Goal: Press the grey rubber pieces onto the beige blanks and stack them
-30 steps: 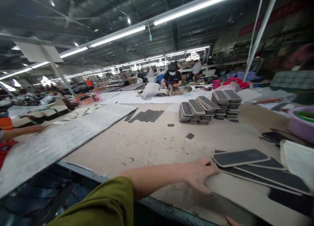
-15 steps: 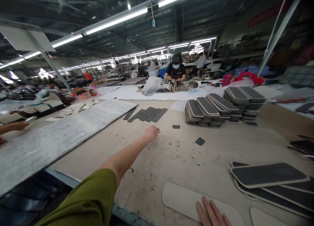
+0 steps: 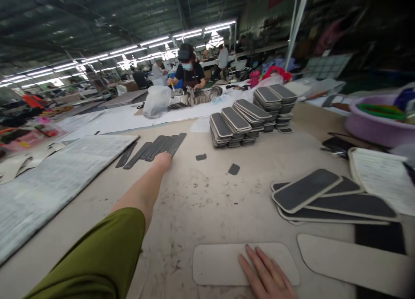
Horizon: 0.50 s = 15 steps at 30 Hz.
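My left hand (image 3: 163,160) reaches out to the near right end of a row of dark grey strips (image 3: 152,147); its fingertips touch or hover at a strip, and whether they grip it is hidden. Near the front edge, my right hand (image 3: 266,271) lies with fingers spread on a pale rounded panel (image 3: 220,264). To its right is a second pale panel (image 3: 350,258). Behind that, dark panels with light borders (image 3: 306,191) overlap in a loose pile. Two small dark pieces (image 3: 234,169) lie mid-table.
Stacks of dark panels (image 3: 238,119) stand at the back. A whitish board (image 3: 65,173) lies at left, a purple basin (image 3: 372,122) at right. Across the table a person (image 3: 189,72) handles a row of pieces near a plastic bag (image 3: 157,101).
The view has turned right. My left hand has moved from bare tabletop to the dark strips. My right hand still rests on the pale panel.
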Each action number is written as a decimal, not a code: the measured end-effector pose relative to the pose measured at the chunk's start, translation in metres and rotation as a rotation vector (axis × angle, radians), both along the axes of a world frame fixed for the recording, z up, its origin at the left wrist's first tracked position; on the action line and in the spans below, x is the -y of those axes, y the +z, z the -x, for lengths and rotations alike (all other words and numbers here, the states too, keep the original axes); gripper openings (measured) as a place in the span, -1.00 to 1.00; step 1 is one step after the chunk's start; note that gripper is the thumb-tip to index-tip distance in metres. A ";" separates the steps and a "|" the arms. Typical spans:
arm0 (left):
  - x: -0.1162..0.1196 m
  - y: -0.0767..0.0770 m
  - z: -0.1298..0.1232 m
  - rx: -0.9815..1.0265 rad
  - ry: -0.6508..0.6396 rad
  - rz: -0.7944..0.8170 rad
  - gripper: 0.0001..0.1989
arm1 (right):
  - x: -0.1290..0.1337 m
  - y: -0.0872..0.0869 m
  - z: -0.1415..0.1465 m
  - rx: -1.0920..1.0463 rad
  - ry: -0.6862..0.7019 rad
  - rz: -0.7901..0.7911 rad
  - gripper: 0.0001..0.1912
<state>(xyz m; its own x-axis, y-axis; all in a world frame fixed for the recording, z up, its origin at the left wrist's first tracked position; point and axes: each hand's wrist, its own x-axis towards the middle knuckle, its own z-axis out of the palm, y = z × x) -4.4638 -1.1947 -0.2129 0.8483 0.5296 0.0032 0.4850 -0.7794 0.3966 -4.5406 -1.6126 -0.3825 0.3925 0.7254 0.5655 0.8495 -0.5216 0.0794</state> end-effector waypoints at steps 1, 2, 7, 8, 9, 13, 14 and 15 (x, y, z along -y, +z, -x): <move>-0.002 0.000 -0.011 -0.025 -0.008 -0.038 -0.66 | 0.001 0.003 -0.001 0.012 0.002 0.012 -0.30; -0.004 0.000 -0.023 -0.050 -0.015 -0.077 -0.66 | 0.001 0.007 -0.001 0.011 -0.004 0.018 -0.31; -0.010 -0.005 -0.062 -0.137 -0.014 -0.290 -0.81 | 0.000 0.027 0.008 -0.145 -0.037 0.053 -0.33; -0.009 -0.007 -0.063 -0.136 -0.016 -0.331 -0.83 | 0.000 0.031 0.010 -0.217 -0.043 0.060 -0.33; -0.006 -0.008 -0.062 -0.130 -0.020 -0.368 -0.82 | 0.000 0.035 0.013 -0.298 -0.048 0.061 -0.33; 0.027 -0.003 -0.030 0.063 -0.095 -0.465 -0.78 | 0.004 0.045 0.022 -0.612 -0.029 -0.031 -0.31; 0.039 0.001 -0.015 0.145 -0.129 -0.439 -0.79 | 0.006 0.046 0.023 -0.680 -0.022 -0.082 -0.32; 0.053 0.006 0.003 0.220 -0.163 -0.371 -0.82 | 0.008 0.045 0.024 -0.746 -0.016 -0.151 -0.34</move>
